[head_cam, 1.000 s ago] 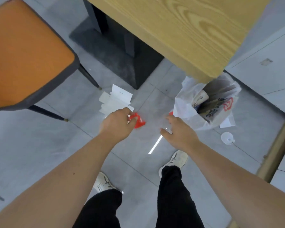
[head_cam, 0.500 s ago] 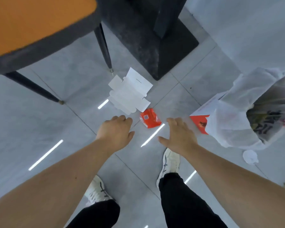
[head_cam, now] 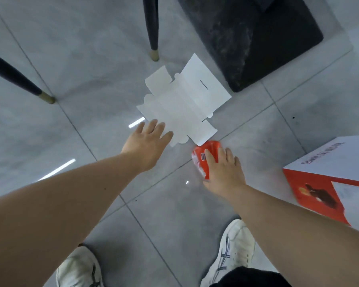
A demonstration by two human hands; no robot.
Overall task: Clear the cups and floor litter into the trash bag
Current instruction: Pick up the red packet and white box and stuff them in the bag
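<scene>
Hands (head_cam: 147,146) spread over wrapper (head_cam: 205,158) and carton (head_cam: 182,104)

Grey tiled floor (head_cam: 75,59), glossy, crossed by thin dark grout lines running diagonally. Bright strip-light reflections (head_cam: 136,122) at 9 o'clock, streaked across the tiles. Two slim black chair legs with brass tips: one (head_cam: 151,27) at 12 o'clock, another (head_cam: 17,81) at 10 o'clock. Dark, mottled square table base (head_cam: 257,42) at 1 o'clock, flat on the floor.
</scene>
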